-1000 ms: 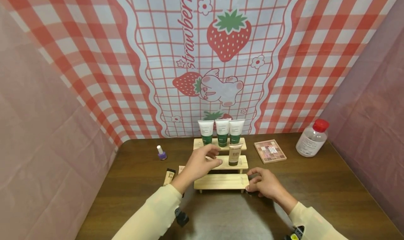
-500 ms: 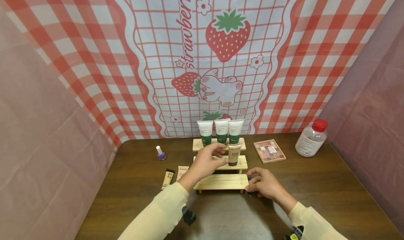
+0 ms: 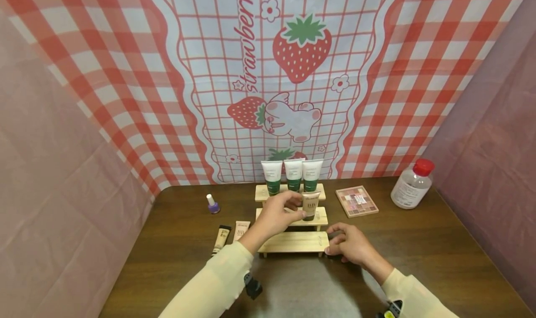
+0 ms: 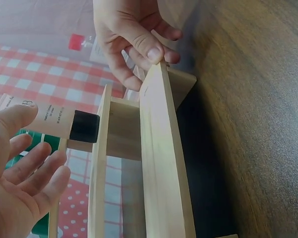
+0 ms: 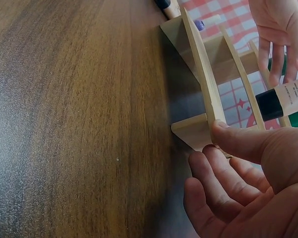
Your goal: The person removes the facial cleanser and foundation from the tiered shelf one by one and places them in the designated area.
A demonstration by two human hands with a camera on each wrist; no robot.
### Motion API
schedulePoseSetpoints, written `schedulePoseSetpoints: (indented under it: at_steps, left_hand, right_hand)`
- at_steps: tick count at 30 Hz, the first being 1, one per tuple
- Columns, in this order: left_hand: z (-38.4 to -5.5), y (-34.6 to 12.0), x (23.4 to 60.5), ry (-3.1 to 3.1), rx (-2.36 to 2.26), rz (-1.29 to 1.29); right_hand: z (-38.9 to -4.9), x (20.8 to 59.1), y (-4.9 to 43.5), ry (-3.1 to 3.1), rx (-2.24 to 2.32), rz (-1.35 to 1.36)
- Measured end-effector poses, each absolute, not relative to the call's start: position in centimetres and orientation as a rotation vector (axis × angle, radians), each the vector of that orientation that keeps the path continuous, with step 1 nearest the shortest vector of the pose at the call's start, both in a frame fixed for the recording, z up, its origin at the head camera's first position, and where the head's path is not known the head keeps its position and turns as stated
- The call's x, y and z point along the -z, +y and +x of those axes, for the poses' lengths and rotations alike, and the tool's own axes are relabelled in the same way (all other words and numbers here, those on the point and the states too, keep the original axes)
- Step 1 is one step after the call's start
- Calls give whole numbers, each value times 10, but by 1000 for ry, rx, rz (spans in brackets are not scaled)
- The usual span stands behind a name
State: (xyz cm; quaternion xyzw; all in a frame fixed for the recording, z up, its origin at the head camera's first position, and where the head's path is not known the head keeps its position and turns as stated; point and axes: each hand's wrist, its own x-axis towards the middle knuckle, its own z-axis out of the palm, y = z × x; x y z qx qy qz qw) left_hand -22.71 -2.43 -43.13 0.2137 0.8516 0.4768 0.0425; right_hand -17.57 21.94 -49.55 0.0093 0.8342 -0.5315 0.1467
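A three-step wooden display stand [image 3: 293,242] is on the table. On its middle step a beige BB cream tube [image 3: 311,204] stands upright on its black cap. My left hand [image 3: 278,213] is at the left side of this tube, thumb tip right at it; in the left wrist view the fingers [image 4: 37,173] spread loosely beside it. With my right hand [image 3: 351,244] I hold the right end of the lowest step, thumb [image 5: 238,139] on its top edge and fingers curled below. Several white and green tubes [image 3: 272,176] are lined up on the top step.
Left of the stand lie a black-capped tube [image 3: 222,236] and another BB tube [image 3: 241,228]; a purple nail polish bottle [image 3: 212,204] stands farther back. To the right are an eyeshadow palette [image 3: 357,201] and a red-capped bottle [image 3: 413,185]. A checked cloth [image 3: 377,122] hangs behind.
My left hand has moved right along the middle step to the BB cream tube, uncovering the tubes lying at the left. My right hand has stayed at the stand's end.
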Motion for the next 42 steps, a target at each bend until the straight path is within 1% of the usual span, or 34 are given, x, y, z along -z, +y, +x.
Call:
schedulePoseSetpoints:
  at_steps: [32,42]
  left_hand:
    - [-227,-14,431,2672,-1388,656]
    - [-221,-24,429,2669,-1469,706]
  right_hand:
    - [-175,496,219,2412,1511,25]
    - [-174,495,219,2414,1514,30]
